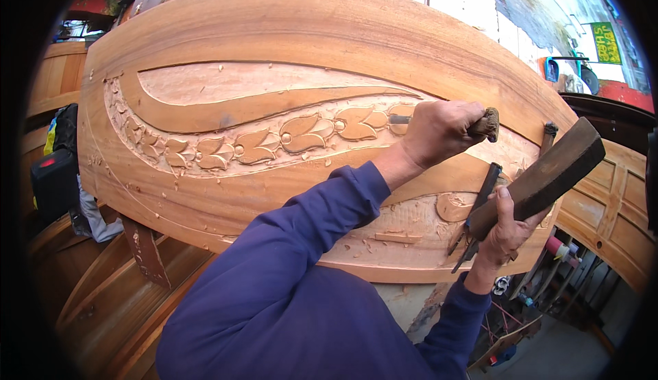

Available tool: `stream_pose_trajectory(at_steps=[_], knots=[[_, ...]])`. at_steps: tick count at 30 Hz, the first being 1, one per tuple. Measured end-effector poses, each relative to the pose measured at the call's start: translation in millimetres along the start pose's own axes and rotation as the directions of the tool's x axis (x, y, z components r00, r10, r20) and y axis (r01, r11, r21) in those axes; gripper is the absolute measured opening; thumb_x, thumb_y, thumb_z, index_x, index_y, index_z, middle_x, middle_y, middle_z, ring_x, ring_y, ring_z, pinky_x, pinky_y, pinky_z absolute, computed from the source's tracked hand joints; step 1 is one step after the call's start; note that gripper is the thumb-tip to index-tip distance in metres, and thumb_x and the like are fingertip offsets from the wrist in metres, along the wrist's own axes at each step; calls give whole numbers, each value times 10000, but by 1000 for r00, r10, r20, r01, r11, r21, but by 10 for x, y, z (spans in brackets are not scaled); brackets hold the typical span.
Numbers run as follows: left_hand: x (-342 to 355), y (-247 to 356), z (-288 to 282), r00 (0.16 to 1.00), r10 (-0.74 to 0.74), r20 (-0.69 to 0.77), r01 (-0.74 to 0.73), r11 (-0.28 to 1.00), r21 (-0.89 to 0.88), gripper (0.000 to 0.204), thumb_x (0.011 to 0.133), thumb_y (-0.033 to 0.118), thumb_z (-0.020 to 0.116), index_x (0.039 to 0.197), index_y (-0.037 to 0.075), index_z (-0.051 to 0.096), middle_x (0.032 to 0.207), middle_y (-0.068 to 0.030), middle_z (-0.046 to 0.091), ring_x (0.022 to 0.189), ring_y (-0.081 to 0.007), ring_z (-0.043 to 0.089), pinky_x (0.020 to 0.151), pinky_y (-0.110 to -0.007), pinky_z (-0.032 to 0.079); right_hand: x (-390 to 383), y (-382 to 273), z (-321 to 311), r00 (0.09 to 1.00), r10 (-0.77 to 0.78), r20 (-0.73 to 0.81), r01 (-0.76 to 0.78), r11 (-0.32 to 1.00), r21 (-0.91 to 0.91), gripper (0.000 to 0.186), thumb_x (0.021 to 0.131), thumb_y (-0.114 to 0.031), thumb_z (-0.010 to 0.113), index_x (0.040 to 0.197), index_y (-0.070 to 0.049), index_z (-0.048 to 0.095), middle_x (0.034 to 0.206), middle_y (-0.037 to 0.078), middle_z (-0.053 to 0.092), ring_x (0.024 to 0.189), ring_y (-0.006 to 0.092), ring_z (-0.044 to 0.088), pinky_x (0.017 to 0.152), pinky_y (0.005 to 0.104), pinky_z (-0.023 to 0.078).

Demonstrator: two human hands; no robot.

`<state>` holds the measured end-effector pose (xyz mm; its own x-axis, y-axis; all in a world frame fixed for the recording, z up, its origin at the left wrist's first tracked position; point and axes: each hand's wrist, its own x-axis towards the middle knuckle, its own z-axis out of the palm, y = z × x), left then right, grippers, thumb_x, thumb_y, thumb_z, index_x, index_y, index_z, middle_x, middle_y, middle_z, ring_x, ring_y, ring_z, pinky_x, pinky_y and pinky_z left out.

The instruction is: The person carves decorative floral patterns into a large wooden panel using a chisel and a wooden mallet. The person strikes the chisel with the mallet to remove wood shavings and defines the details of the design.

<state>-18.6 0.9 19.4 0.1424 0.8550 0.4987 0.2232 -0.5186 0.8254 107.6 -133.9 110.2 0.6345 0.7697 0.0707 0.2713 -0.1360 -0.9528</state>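
Panel (pixel 295 30): 1 | left hand (pixel 439 132): gripping 1 chisel (pixel 491 125) | right hand (pixel 508 232): gripping 1 dark block (pixel 556 171)

A broad wooden panel (pixel 288 30) carries everything over here, its face cut with a curving row of flowers (pixel 257 145) that sweeps from the far left toward the right. Loose wood chips (pixel 156 215) are sprinkled across it, in the cut hollows and out along the near left side. Over at the right lie some slim dark tools (pixel 486 186), close together, with another long-handled tool (pixel 548 135) beyond them, near the right edge.
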Motion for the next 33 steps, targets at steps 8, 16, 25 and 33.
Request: stream_pose_trajectory(at_steps=[8, 16, 25, 33], knots=[[48, 6, -69, 995, -24, -93, 11, 990, -138, 306, 783, 225, 882, 799, 91, 607, 688, -151, 600, 605, -335, 643, 517, -401, 485, 93, 354, -131, 986, -35, 165, 69, 977, -200, 884, 805, 74, 702, 1606, -110, 377, 1346, 137, 610, 1106, 224, 652, 944, 335, 546], [-522, 454, -741, 942, 334, -16, -323, 921, 220, 128, 856, 242, 784, 813, 198, 671, 614, 17, 445, 503, -130, 513, 426, -309, 399, -316, 263, -194, 957, -106, 271, 192, 929, -316, 893, 827, 10, 741, 1615, -75, 331, 1346, 164, 590, 1121, 243, 641, 966, 366, 521], [-1069, 373, -1635, 820, -470, -326, 313, 846, -431, 513, 1077, 156, 587, 1520, 9, 372, 1374, -167, 575, 1147, -242, 650, 995, -371, 535, -988, 631, -126, 981, 58, 183, -44, 996, -83, 889, 831, -6, 764, 1600, -35, 318, 1176, 70, 630, 972, 146, 641, 882, 275, 528], [-1010, 78, -1505, 531, -800, -280, 292, 482, -826, 283, 971, 134, 760, 1166, 83, 562, 1095, -92, 701, 934, -254, 757, 779, -366, 672, -920, 637, -118, 975, 72, 209, -77, 997, 14, 881, 863, 10, 736, 1619, -25, 284, 1309, 93, 605, 1134, 168, 615, 994, 290, 500]])
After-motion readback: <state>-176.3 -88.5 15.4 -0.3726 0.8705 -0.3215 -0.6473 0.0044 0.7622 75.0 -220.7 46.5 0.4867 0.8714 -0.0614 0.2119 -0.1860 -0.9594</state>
